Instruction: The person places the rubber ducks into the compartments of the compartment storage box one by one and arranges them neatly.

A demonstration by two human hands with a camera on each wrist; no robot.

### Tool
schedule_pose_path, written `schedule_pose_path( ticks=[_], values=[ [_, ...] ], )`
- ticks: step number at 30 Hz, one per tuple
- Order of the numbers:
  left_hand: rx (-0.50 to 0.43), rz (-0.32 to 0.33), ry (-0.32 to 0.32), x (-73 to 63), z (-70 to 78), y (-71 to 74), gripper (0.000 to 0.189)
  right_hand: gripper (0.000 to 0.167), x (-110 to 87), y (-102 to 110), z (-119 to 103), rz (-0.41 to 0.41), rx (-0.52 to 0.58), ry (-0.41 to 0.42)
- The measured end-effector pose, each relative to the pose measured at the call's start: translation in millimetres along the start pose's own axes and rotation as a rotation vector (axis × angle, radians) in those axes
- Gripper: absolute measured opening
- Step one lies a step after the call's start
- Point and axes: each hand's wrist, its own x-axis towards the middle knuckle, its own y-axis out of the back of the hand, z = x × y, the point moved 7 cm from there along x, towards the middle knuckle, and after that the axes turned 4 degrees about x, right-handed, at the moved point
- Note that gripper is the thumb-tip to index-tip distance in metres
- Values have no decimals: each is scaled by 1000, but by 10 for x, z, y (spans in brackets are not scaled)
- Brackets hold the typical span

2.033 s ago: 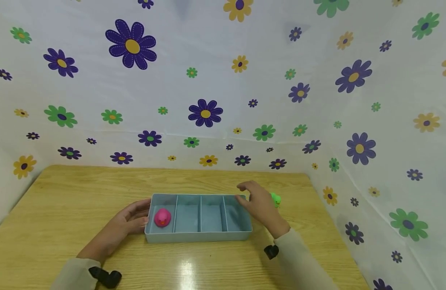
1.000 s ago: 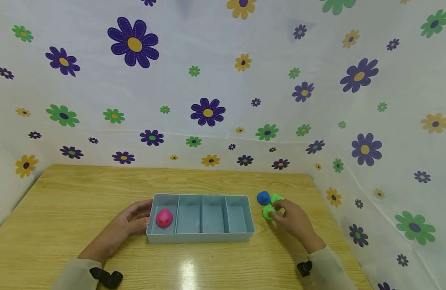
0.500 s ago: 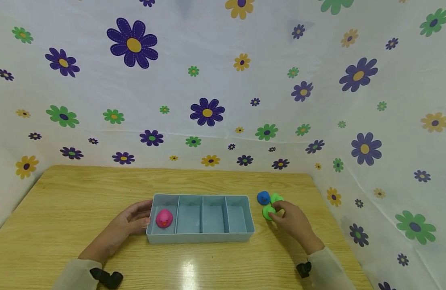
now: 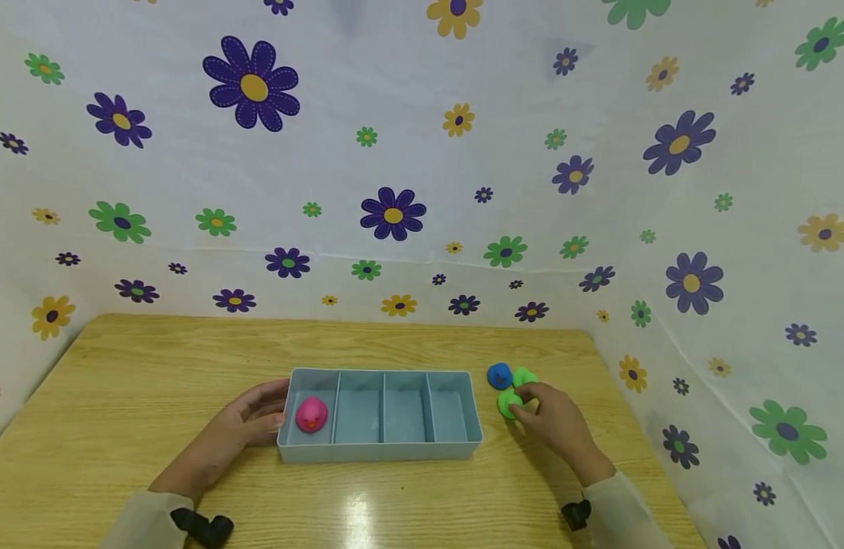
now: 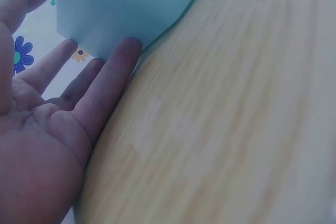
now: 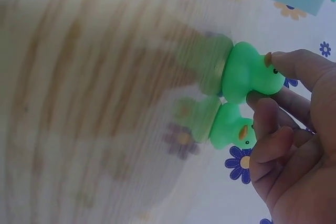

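Note:
My left hand rests its fairly straight fingers and thumb against the left end of a pale blue box with a row of compartments. In the leftmost compartment sits a pink rubber duck. Right of the box, my right hand pinches a green rubber duck by its head, thumb on the beak side and a finger behind, as the right wrist view shows. That duck still stands on the tabletop. Just behind it are a second green duck, partly hidden by my fingers, and a blue duck.
The wooden table carries the box and ducks. A white flower-print cloth hangs behind the table and along its right side. Dark wrist cameras sit on both sleeves.
From above the box's right end, my right hand has moved right and down to the nearer green duck. The blue duck came into view. Over the last second, both hands stay nearly still.

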Motion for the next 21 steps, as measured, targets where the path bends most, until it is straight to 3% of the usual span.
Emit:
schedule_pose_path(
  ticks=[21],
  values=[
    [-17,-8,18,-2,1,6,66,26,-17,107,-176,75,12,92]
  ],
)
